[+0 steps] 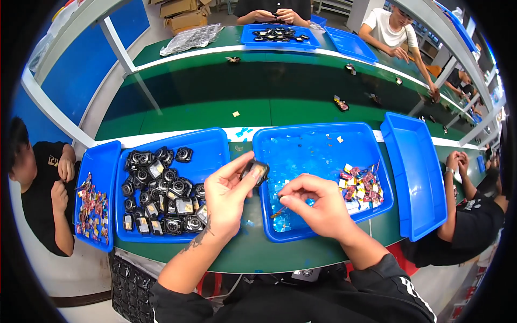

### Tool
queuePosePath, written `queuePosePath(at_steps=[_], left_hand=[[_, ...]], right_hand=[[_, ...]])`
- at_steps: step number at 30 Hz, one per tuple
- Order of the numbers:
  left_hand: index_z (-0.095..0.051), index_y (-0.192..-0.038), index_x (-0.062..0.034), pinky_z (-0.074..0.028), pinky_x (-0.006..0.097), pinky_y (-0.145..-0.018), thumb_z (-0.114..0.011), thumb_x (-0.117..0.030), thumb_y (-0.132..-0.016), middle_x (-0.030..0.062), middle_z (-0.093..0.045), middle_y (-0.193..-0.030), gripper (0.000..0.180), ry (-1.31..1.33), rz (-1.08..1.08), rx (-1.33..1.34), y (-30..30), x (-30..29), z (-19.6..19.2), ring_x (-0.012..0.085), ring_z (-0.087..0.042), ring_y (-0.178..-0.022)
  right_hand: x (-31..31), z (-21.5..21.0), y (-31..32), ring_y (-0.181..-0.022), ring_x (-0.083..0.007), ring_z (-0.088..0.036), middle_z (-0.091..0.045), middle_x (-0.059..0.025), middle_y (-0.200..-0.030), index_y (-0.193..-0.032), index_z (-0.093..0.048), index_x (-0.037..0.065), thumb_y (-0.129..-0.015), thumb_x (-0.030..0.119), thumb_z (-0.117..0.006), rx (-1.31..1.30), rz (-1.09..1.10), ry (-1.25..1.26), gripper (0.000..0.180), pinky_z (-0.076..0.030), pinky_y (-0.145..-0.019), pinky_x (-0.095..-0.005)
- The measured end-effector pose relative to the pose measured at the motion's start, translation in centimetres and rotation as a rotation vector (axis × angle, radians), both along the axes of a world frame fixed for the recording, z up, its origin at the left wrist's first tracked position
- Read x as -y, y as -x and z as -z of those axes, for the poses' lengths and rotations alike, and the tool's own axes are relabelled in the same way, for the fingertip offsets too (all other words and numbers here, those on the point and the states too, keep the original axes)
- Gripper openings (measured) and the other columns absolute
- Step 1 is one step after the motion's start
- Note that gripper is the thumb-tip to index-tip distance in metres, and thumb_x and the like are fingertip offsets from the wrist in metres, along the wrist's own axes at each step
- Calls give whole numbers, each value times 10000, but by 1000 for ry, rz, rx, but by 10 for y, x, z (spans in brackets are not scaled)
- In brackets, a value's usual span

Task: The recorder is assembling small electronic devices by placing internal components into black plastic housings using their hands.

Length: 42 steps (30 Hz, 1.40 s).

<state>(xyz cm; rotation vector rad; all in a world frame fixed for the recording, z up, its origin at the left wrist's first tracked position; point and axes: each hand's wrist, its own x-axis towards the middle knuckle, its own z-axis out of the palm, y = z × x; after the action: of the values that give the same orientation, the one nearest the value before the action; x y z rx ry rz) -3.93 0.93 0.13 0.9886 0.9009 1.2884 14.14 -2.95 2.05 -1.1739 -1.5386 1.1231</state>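
Observation:
My left hand [227, 195] grips a black watch-like casing [256, 173], its open side showing a pale, gold-toned inside. Lower and to the right, my right hand [316, 207] is pinched closed at the fingertips. A thin reddish-brown strip [278, 212] shows just below those fingertips; whether they hold it is too small to tell. Both hands are above or beside a blue tray [259, 141] scattered with bits of blue film [283, 222]. In its right part lies a pile of small red and white parts with wires [360, 185].
Left of my hands, another blue tray [212, 141] holds many black casings [161, 188]. A narrow tray [114, 156] of small parts stands beyond it. A blue tray [417, 177] tilts at the right. Behind runs a dark green belt [269, 81] with scattered parts. Several people sit around.

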Motion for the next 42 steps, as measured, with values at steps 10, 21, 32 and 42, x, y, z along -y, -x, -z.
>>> queuePosePath(at_steps=[10,21,32,42], left_hand=[[-477,-1259,104,-527,263,-851,-612,-20,-897,131,-633,-1080,406,74,255,109,-13,11,12,155,-630,-967],[-473,-1302,79,-512,321,-935,-524,-26,-948,138,-575,-1232,373,10,377,95,-13,14,12,182,-585,-1093],[-455,-1317,86,-505,320,-940,-497,-28,-962,148,-567,-1237,375,-46,451,91,-12,14,9,189,-569,-1111],[-436,-1333,70,-511,291,-897,-489,-44,-968,128,-583,-1217,386,-68,372,102,-12,15,2,168,-588,-1082]], right_hand=[[1,2,9,-573,-45,-502,-662,-45,-752,-928,-671,-7,-801,-5,-694,80,237,-122,129,-416,-514,-201],[-2,-12,12,-486,-114,-482,-653,-73,-714,-821,-674,28,-749,-14,-719,319,292,-323,95,-378,-446,-249],[-3,-15,12,-500,-116,-471,-645,-63,-700,-804,-668,30,-740,-5,-717,303,273,-277,87,-374,-469,-252],[-7,2,-7,-717,-96,-499,-565,-22,-795,-841,-561,22,-753,60,-741,-54,291,-169,205,-437,-685,-261]])
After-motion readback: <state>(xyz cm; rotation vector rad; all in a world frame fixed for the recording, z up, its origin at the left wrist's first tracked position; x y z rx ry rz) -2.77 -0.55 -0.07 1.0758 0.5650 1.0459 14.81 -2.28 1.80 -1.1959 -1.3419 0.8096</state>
